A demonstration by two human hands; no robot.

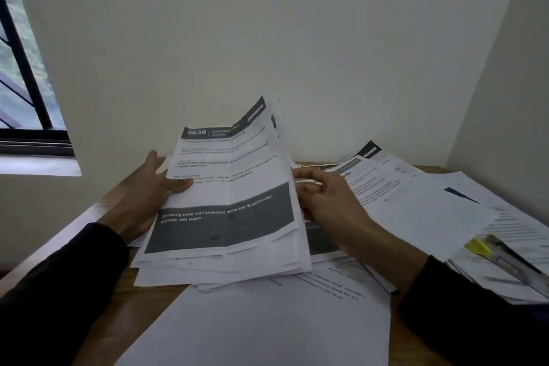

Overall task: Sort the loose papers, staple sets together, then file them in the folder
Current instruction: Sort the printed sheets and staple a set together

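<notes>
White printed sheets everywhere on this wooden desk [148, 288], so I'm clearly at the sorting step. My left hand [148, 187] pinches the left edge of a raised stack of papers [228, 205], thumb on the top sheet, the one headed 3638 with a dark grey block. My right hand [323, 202] has its fingers curled into the right edge of that stack, looks like it's thumbing through the sheets. Next I'd guess I need to square the set up and reach for the stapler [505, 258], the grey thing with a yellow end lying on the loose papers [416, 205] to the right. Can't spot a folder anywhere, honestly. Small print is too blurry to read, and the stapler gets cut off at the frame edge.
</notes>
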